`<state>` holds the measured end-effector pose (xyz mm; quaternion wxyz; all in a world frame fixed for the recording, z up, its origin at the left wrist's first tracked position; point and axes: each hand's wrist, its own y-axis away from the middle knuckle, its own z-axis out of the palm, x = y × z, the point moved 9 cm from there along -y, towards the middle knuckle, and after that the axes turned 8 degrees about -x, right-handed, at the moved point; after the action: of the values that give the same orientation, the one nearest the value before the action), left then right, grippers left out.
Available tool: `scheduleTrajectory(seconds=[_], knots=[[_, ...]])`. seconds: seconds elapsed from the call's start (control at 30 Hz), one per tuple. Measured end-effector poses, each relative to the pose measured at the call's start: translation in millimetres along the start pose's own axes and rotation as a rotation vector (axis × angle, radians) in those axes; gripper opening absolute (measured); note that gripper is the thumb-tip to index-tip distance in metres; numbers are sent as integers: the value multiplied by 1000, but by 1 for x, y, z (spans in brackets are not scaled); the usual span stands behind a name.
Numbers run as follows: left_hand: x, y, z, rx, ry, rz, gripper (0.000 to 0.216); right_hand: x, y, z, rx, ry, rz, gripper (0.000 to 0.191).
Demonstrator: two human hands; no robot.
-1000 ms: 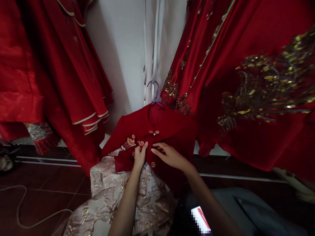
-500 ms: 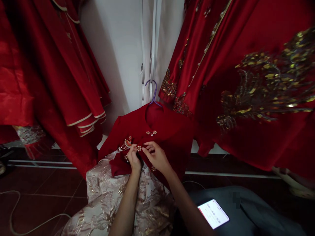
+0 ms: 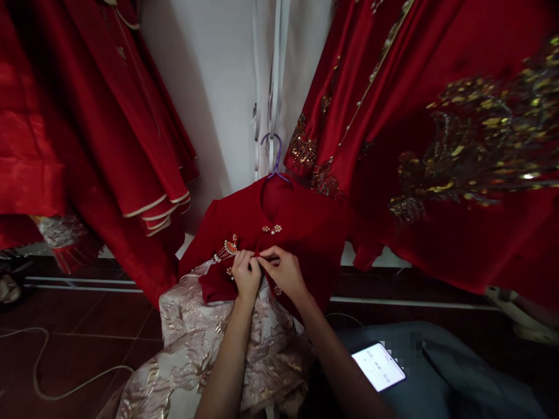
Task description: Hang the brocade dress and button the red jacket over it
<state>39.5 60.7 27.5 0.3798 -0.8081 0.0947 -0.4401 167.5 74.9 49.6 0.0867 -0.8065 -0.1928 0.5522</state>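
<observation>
Fingers [image 3: 275,251] of both hands met at the front opening of a red jacket [image 3: 314,241]: those of the left hand [image 3: 247,276] were curled, pinching its edge, while the thumb and forefinger of the right hand [image 3: 287,274] pressed together on the same spot, the bit between the tips too small to make out. Jewelled clasp [image 3: 272,230] above them, fan-shaped brooch [image 3: 229,247] just beside the left hand, flower fastener [image 3: 278,290] under the right wrist: all sat on the red cloth. The jacket hung from a purple hanger [image 3: 278,154] in front of a pale wall [image 3: 196,99], its lower part over a pale skirt [image 3: 186,326] with a metallic pattern. Red garments with light piping [image 3: 152,157] hung to the left; a red dress with gold sequins [image 3: 476,139] filled the right. Nearer the camera, a lit phone [image 3: 379,366] lay on blue-grey fabric [image 3: 463,355], well apart from a white cord [image 3: 39,378] on the dark tiled floor [image 3: 100,317].
</observation>
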Motion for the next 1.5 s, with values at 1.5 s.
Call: scheduleTrajectory(seconds=[1.5], knots=[[-35,4,-31,382,290,-288,29,-5,-42,27,59,-207,-107,19]])
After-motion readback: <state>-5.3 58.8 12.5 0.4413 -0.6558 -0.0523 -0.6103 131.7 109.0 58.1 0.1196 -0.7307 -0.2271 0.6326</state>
